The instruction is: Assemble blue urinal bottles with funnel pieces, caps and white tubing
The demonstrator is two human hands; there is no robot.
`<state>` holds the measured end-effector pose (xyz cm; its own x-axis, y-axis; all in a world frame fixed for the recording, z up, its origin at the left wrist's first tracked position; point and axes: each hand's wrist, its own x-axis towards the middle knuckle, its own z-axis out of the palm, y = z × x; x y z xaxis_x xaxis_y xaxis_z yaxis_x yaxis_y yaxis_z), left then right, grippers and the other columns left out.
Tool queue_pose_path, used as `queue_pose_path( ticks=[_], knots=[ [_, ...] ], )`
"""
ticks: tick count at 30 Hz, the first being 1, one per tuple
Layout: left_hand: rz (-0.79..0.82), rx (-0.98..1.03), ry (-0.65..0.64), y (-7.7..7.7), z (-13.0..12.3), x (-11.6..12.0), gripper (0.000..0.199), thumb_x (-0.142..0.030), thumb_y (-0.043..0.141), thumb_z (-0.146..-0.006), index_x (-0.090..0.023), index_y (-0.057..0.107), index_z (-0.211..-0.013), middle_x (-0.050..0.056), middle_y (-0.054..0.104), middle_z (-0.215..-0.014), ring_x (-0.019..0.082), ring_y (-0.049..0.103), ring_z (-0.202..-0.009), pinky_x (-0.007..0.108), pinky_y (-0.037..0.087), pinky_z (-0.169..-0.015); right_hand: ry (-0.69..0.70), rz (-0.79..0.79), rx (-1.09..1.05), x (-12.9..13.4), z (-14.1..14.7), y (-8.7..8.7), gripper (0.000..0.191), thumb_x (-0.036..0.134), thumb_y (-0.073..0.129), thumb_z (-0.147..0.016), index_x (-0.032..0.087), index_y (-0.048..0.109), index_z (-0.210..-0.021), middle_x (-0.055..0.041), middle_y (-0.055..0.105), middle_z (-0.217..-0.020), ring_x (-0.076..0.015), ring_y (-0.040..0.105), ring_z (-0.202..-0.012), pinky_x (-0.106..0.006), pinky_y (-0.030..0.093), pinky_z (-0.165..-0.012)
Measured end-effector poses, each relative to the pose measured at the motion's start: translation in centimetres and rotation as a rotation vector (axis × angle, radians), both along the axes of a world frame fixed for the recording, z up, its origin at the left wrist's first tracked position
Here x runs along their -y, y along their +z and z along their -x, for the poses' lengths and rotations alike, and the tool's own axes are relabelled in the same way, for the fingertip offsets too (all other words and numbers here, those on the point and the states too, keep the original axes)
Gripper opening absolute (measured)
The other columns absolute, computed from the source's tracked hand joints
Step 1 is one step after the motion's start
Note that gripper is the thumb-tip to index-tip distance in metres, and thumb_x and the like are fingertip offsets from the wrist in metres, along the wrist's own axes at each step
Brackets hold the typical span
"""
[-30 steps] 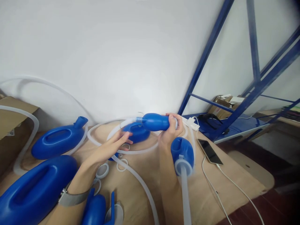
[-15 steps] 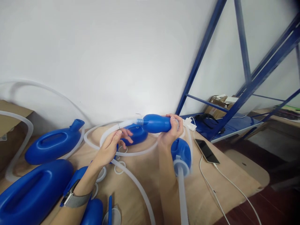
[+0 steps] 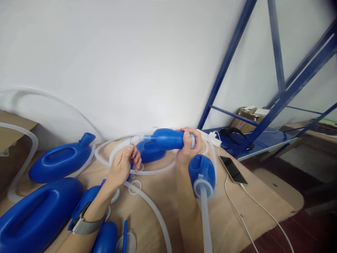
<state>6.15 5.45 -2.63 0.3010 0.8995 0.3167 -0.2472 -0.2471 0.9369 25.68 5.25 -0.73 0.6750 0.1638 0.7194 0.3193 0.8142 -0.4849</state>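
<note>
My right hand [image 3: 190, 144] is wrapped round the right end of a blue bulb-shaped plastic part [image 3: 167, 139], with a whitish rim showing beside the thumb. From its left end a short clear connector [image 3: 147, 138] leads into a translucent hose [image 3: 121, 144]. My left hand [image 3: 123, 163] is closed on this hose with fingers curled; part of the grip is hidden. Behind the bulb lies a blue bottle [image 3: 150, 151], partly covered. Just right of my right forearm is another blue container [image 3: 201, 167] with a white collar and a hose running toward me.
Several blue handled bottles [image 3: 59, 160] lie on the left. White rings [image 3: 134, 187] and a small cup with a blue stick [image 3: 125, 233] are on the brown-covered table [image 3: 158, 207]. A phone [image 3: 233, 170] with cables lies right, near a blue metal rack [image 3: 228, 65].
The blue bulb-shaped part and the attached hose end have shifted slightly left with my right hand. My left hand's fingers, spread before, are now curled in at the hose.
</note>
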Motion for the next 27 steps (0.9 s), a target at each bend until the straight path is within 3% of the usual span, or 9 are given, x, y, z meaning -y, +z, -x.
queue_pose_path(
  ticks=[5, 11, 16, 27],
  knots=[
    [0.252, 0.135, -0.034, 2.0, -1.0, 1.6, 0.052, -0.051, 0.063, -0.091, -0.023, 0.033, -0.059, -0.009, 0.032, -0.048, 0.006, 0.033, -0.03, 0.017, 0.022, -0.031, 0.049, -0.063, 0.209, -0.2, 0.3, -0.2, 0.005, 0.021, 0.066, -0.092, 0.024, 0.068, -0.089, -0.0001, 0.071, -0.088, -0.02, 0.071, -0.083, -0.04, 0.058, -0.081],
    [0.389, 0.158, -0.088, 3.5, -0.9, 3.1, 0.053, -0.046, 0.076, -0.078, -0.022, 0.032, -0.059, -0.011, 0.029, -0.045, 0.003, 0.029, -0.028, 0.014, 0.017, -0.03, 0.109, -0.06, 0.37, 0.0, 0.4, -0.4, 0.005, 0.021, 0.071, -0.088, 0.025, 0.069, -0.091, -0.0014, 0.075, -0.098, -0.0221, 0.074, -0.088, -0.043, 0.059, -0.083],
    [0.342, 0.147, -0.048, 3.7, -0.6, 2.9, 0.056, -0.05, 0.076, -0.076, -0.023, 0.031, -0.059, -0.011, 0.029, -0.045, 0.003, 0.031, -0.028, 0.014, 0.018, -0.03, 0.029, -0.054, 0.314, 0.3, 0.4, 0.0, 0.003, 0.025, 0.07, -0.089, 0.025, 0.067, -0.089, -0.0016, 0.074, -0.094, -0.0229, 0.073, -0.087, -0.046, 0.061, -0.083],
    [0.282, 0.072, -0.074, 3.2, -0.9, 3.2, 0.051, -0.053, 0.067, -0.084, -0.023, 0.032, -0.061, -0.011, 0.028, -0.047, 0.005, 0.032, -0.029, 0.016, 0.017, -0.03, 0.066, -0.094, 0.327, 0.3, 1.3, 0.1, 0.008, 0.018, 0.071, -0.089, 0.025, 0.069, -0.092, -0.0013, 0.073, -0.096, -0.0218, 0.073, -0.088, -0.044, 0.06, -0.083]
  ],
)
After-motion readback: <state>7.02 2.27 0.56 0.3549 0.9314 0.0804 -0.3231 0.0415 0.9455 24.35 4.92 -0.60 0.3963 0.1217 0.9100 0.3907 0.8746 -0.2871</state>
